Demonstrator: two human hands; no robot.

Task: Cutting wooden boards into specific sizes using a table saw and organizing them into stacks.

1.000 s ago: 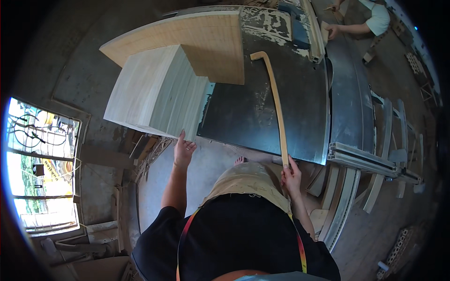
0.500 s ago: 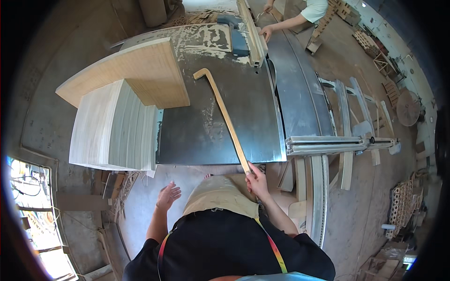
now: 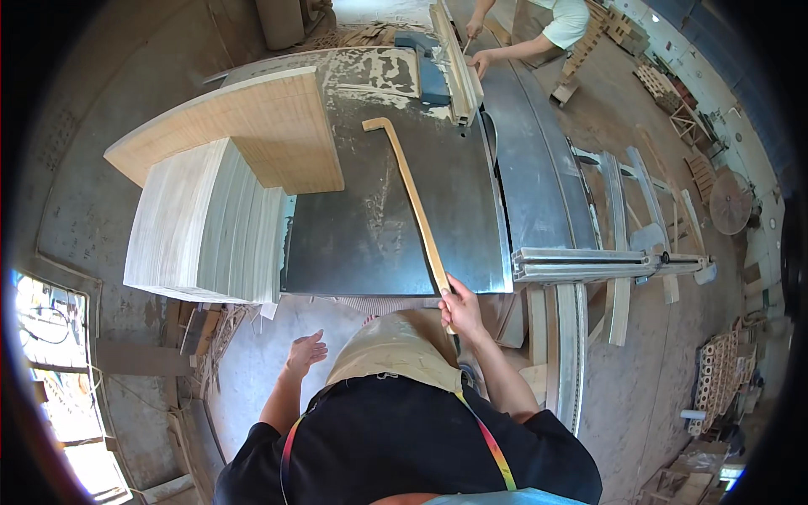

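A long, thin wooden stick [image 3: 414, 198] with a short hooked end reaches across the dark metal saw table [image 3: 353, 244]. My right hand [image 3: 460, 310] is closed around its near end, just off the table's front edge. The hooked end is over the far middle of the table; whether it touches the surface I cannot tell. My left hand [image 3: 306, 353] hangs beside my apron [image 3: 383, 345], its fingers stretched out and holding nothing. At the table's left stands a stack of pale boards [image 3: 198, 223], with a broad wooden panel [image 3: 244, 126] upright behind it.
A fence rail [image 3: 454, 71] runs along the table's far right, next to the blade slot. Beyond it, a co-worker's hands [image 3: 480, 61] are at the sliding table [image 3: 539, 185]. A metal crosscut fence [image 3: 589, 263] juts out to the right. Offcuts [image 3: 362, 35] lie behind the table.
The hooked stick has shifted a little to the right and away from me, together with my right hand. My left hand stays at nearly the same place.
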